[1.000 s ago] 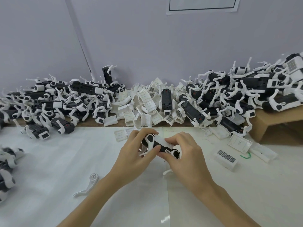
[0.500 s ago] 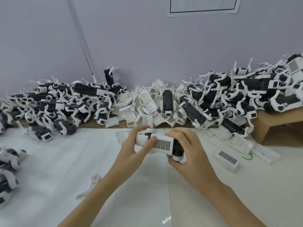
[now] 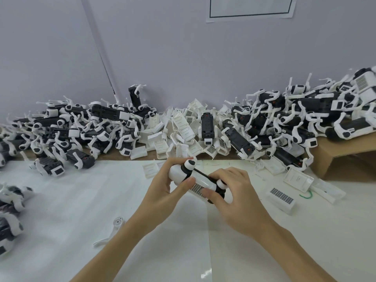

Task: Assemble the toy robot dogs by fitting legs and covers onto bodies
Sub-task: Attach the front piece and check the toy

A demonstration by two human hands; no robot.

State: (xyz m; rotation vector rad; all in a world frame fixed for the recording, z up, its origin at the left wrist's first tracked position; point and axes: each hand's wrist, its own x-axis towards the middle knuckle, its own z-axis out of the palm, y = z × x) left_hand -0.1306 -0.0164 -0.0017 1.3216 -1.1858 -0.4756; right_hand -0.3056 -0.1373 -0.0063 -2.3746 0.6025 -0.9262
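A black and white toy dog body (image 3: 200,181) with a white cover and a barcode-like grille is held just above the white table, slanting down to the right. My left hand (image 3: 164,192) grips its white left end, thumb pressed on the cover. My right hand (image 3: 234,196) clasps its right end, fingers around the black part and a white round joint. A loose white leg (image 3: 110,231) lies on the table, lower left of my arms. White covers (image 3: 179,131) are heaped at the back centre.
Piles of black and white dog bodies with legs run along the wall at left (image 3: 67,129) and right (image 3: 284,123). A cardboard box (image 3: 341,157) stands at right. Loose covers (image 3: 281,197) lie right of my hands. Finished dogs (image 3: 10,210) sit at the left edge.
Both hands have turned the dog body over and tilted it, so its white cover with the grille now faces up. The hands stayed over the same spot.
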